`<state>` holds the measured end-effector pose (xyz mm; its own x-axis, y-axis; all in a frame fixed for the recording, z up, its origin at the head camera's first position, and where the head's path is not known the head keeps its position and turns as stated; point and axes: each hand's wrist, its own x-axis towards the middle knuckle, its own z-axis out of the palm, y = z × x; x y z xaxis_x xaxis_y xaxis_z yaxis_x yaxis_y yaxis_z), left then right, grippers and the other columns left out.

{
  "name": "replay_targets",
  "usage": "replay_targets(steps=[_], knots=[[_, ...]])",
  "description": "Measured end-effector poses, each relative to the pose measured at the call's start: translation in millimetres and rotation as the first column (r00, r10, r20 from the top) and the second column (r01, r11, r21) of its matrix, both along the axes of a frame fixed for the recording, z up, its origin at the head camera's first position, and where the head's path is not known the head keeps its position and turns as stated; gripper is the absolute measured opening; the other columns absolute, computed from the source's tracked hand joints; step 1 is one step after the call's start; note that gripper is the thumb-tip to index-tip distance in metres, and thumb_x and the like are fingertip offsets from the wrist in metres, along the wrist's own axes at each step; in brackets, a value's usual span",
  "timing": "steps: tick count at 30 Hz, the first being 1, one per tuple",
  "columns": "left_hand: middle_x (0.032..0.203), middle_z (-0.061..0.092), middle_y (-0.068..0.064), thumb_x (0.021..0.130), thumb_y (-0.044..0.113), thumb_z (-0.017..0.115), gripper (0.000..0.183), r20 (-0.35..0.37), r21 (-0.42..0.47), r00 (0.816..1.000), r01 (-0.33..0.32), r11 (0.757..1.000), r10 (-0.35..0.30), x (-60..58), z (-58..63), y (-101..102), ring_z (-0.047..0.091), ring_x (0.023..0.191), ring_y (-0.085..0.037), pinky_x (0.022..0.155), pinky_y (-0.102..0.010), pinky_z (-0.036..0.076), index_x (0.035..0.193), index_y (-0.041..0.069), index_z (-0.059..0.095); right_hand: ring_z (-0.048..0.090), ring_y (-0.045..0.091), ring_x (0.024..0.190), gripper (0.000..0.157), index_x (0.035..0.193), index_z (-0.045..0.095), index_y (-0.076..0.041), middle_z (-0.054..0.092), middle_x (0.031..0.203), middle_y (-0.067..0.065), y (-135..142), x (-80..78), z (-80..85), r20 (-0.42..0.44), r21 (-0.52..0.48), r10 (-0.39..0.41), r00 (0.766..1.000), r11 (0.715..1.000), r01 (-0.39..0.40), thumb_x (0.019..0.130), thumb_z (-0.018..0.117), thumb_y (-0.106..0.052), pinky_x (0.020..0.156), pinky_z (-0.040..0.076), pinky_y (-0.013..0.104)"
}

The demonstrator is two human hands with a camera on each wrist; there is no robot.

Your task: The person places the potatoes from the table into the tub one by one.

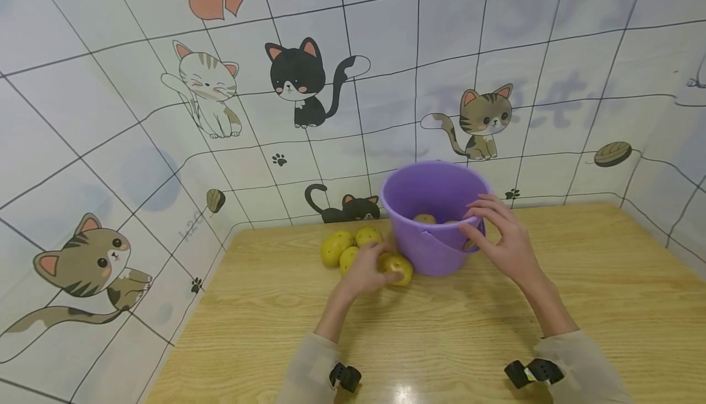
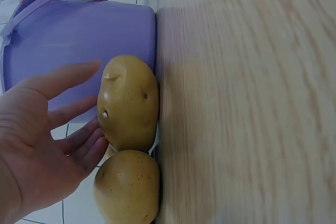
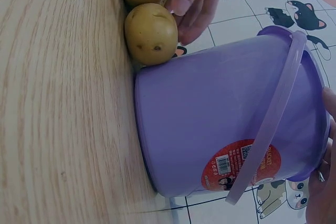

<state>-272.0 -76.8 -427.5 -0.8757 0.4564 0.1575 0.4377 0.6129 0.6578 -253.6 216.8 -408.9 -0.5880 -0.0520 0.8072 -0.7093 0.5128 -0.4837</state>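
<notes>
A purple bucket point(image 1: 427, 247) stands upright near the wall, with potatoes point(image 1: 425, 218) partly visible inside. My right hand point(image 1: 504, 241) holds its rim on the right side, thumb and fingers at the edge. In the head view my left hand point(image 1: 368, 269) reaches over a yellow potato point(image 1: 401, 269) beside the bucket's base. The left wrist view shows that potato point(image 2: 128, 103) on the table against the bucket, with the left fingers point(image 2: 79, 111) loosely spread at its side. Behind and left of this hand lie several more potatoes point(image 1: 336, 248).
The wooden table point(image 1: 265, 330) meets a tiled wall point(image 1: 386, 116) with cat drawings at the back and left. A carrying handle point(image 3: 270, 124) hangs across the bucket's side, over a red label point(image 3: 220, 166).
</notes>
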Motion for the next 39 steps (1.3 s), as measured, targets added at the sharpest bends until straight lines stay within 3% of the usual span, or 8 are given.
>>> replay_targets(steps=[7, 16, 23, 33, 39], knots=[[0.135, 0.051, -0.015, 0.079, 0.022, 0.085, 0.056, -0.018, -0.104, 1.0, 0.023, 0.994, -0.025, 2.4, -1.6, -1.6, 0.044, 0.13, -0.034, 0.112, -0.051, 0.038, 0.129, 0.006, 0.065, 0.048, 0.025, 0.134, 0.023, 0.101, 0.074, -0.007, 0.067, 0.119, 0.011, 0.5, -1.5, -1.4, 0.004, 0.005, -0.011, 1.0, 1.0, 0.011, 0.08, 0.081, 0.0, 0.115, 0.031, 0.025], [0.138, 0.052, -0.012, 0.078, 0.02, 0.086, 0.061, 0.033, -0.123, 0.999, 0.045, 0.991, -0.041, 6.6, -1.8, -0.9, 0.045, 0.132, -0.031, 0.112, -0.05, 0.039, 0.133, 0.009, 0.062, 0.048, 0.03, 0.134, 0.02, 0.1, 0.073, -0.005, 0.066, 0.12, 0.013, 2.3, -2.8, -1.7, 0.022, 0.005, -0.015, 1.0, 1.0, 0.015, 0.082, 0.08, -0.001, 0.116, 0.031, 0.025], [0.134, 0.06, -0.008, 0.076, 0.023, 0.089, 0.065, -0.009, -0.203, 0.998, 0.066, 0.977, -0.069, 6.8, -4.2, 1.1, 0.051, 0.128, -0.028, 0.111, -0.044, 0.041, 0.134, 0.011, 0.061, 0.048, 0.027, 0.134, 0.021, 0.1, 0.073, -0.007, 0.066, 0.119, 0.011, 1.0, -1.8, -0.8, 0.018, 0.0, -0.016, 1.0, 1.0, 0.016, 0.081, 0.08, 0.0, 0.116, 0.031, 0.027], [0.133, 0.064, -0.006, 0.077, 0.026, 0.089, 0.065, -0.071, -0.211, 0.993, 0.077, 0.974, -0.094, 6.9, -7.1, -0.2, 0.056, 0.125, -0.022, 0.109, -0.037, 0.044, 0.134, 0.009, 0.063, 0.049, 0.028, 0.133, 0.023, 0.1, 0.074, -0.008, 0.067, 0.118, 0.01, -0.6, -1.0, -0.5, 0.005, 0.002, -0.01, 1.0, 1.0, 0.01, 0.08, 0.081, 0.001, 0.116, 0.031, 0.025], [0.127, 0.067, -0.004, 0.076, 0.027, 0.089, 0.063, -0.103, -0.17, 0.988, 0.095, 0.981, -0.113, 6.3, -8.8, -2.2, 0.06, 0.118, -0.018, 0.103, -0.031, 0.048, 0.132, 0.008, 0.066, 0.048, 0.029, 0.133, 0.021, 0.1, 0.073, -0.008, 0.066, 0.12, 0.009, 0.8, -2.4, -2.4, 0.015, 0.012, -0.021, 1.0, 1.0, 0.02, 0.082, 0.08, -0.001, 0.116, 0.031, 0.024]])
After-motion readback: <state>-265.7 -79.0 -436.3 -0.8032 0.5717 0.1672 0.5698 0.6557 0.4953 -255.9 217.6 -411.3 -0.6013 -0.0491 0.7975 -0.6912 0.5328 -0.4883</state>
